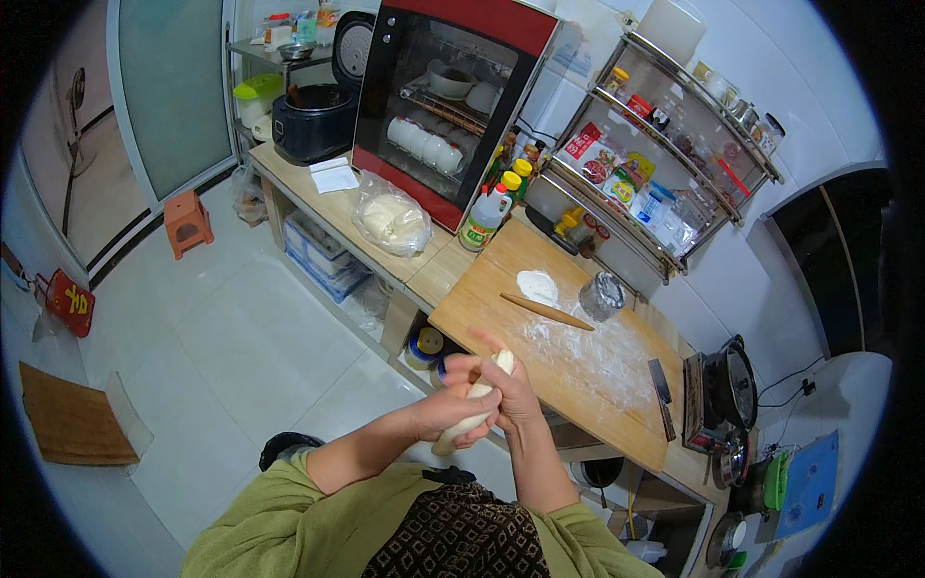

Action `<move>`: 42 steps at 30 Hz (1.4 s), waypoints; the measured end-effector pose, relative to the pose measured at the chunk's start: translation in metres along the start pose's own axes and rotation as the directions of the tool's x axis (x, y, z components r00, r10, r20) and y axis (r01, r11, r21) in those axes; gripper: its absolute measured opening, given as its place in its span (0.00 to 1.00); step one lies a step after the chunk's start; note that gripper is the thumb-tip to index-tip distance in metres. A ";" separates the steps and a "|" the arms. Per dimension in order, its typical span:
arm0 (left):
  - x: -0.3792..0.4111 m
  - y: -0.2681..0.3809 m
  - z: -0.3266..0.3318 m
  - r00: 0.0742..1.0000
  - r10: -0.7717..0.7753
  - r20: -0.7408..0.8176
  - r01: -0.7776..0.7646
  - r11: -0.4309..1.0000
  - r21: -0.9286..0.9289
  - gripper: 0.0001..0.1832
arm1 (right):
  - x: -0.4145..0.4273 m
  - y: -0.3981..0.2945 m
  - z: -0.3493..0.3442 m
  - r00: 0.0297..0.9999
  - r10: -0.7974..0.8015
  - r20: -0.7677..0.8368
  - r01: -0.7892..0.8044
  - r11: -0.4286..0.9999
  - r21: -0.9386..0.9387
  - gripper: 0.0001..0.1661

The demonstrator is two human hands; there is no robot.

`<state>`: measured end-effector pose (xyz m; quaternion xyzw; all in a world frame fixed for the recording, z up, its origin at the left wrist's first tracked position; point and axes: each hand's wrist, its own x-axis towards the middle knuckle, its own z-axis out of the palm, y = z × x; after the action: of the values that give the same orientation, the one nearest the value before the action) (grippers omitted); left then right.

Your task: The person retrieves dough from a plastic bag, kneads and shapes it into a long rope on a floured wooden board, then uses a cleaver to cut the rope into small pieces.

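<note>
A thick roll of pale dough (474,415) is held in the air in front of my body, short of the board's near edge. My left hand (454,413) wraps around its middle, and my right hand (508,386) grips its upper part, the two hands touching. Beyond them lies a floured wooden board (498,267) with a tapered wooden rolling pin (547,311), a heap of white flour (537,287) and a flour-dusted clear container (602,297). A cleaver (661,399) rests near the board's right end. More dough sits in a clear plastic bag (392,222) on the counter.
A red-framed glass-door cabinet (441,108) holding bowls stands behind the bagged dough, beside an open rice cooker (314,119). Bottles (484,217) stand at the board's back left corner. A black pot (731,383) is on a stove at right. An orange stool (188,222) stands on the floor.
</note>
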<state>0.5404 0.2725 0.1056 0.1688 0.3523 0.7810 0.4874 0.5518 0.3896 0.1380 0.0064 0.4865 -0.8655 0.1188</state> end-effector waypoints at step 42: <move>-0.032 0.085 -0.118 0.893 0.348 -0.286 -0.173 0.851 0.496 0.12 | 0.184 0.027 0.055 0.900 -0.009 0.437 0.158 0.939 -0.306 0.17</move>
<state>0.4290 0.1747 0.0868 0.1777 0.5839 0.7526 0.2469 0.3848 0.2931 0.1213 -0.2255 0.5877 -0.7549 0.1843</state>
